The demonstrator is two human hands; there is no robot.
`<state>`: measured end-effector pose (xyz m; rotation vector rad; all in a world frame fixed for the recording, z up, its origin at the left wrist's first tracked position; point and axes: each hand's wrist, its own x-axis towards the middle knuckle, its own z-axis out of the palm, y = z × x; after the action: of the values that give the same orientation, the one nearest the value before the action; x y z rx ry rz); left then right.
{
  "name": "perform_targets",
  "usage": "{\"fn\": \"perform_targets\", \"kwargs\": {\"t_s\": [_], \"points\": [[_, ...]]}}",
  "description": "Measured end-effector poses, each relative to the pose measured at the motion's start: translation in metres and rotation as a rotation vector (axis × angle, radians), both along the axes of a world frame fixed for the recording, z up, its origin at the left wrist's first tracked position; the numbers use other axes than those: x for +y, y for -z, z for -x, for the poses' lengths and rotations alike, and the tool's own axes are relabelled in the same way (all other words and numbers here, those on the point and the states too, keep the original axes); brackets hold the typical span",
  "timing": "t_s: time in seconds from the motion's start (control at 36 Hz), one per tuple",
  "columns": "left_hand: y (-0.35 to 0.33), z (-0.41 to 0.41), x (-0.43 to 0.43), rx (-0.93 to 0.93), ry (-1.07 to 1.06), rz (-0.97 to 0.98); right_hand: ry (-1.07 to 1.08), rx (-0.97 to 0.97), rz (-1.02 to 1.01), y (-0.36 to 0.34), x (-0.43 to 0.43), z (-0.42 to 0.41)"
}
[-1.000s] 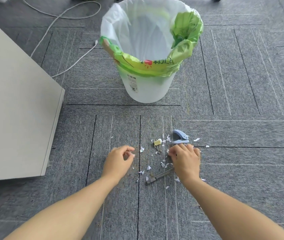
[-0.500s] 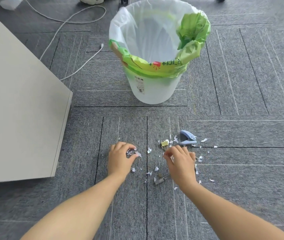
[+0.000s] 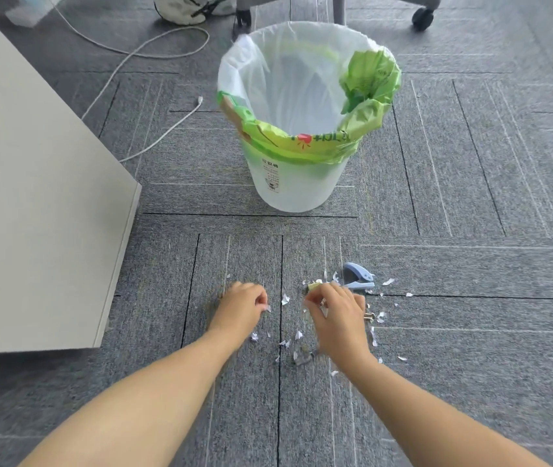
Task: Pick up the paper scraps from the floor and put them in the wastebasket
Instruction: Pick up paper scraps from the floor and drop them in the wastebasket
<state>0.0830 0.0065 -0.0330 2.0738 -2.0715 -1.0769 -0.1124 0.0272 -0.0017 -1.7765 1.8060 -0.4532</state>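
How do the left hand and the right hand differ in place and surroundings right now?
The left hand lies left of the dark carpet seam; the right hand lies right of it. Few paper scraps lie by the left hand; most surround the right hand, which is beside the blue hole punch. Both have curled fingers.

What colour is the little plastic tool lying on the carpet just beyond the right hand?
Light blue. The tool shows clearly in the head view.
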Motion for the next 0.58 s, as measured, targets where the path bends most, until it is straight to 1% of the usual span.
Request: {"fn": "perform_targets", "kwargs": {"t_s": [0.11, 0.19, 0.25, 0.33, 0.47, 0.53, 0.58], "points": [[-0.004, 0.002, -0.002, -0.049, 0.031, -0.053, -0.033, -0.075, 0.040, -0.022, -0.016, 0.001], [-0.018, 0.006, -0.008, 0.026, 0.020, -0.041, -0.078, -0.132, 0.099, -0.046, -0.034, 0.003], [-0.039, 0.009, -0.016, 0.096, 0.051, 0.018, -0.089, -0.157, 0.165, -0.066, -0.049, 0.006], [-0.085, 0.018, -0.032, 0.234, 0.038, 0.211, -0.050, -0.212, 0.348, -0.102, -0.075, 0.010], [-0.185, 0.033, -0.064, 0.473, 0.010, 0.562, 0.049, -0.281, 0.593, -0.169, -0.120, 0.009], [-0.220, 0.036, -0.083, 0.536, -0.013, 0.690, 0.080, -0.254, 0.654, -0.188, -0.138, 0.005], [-0.241, 0.039, -0.109, 0.535, -0.050, 0.788, 0.083, -0.128, 0.698, -0.202, -0.155, -0.002]]}}
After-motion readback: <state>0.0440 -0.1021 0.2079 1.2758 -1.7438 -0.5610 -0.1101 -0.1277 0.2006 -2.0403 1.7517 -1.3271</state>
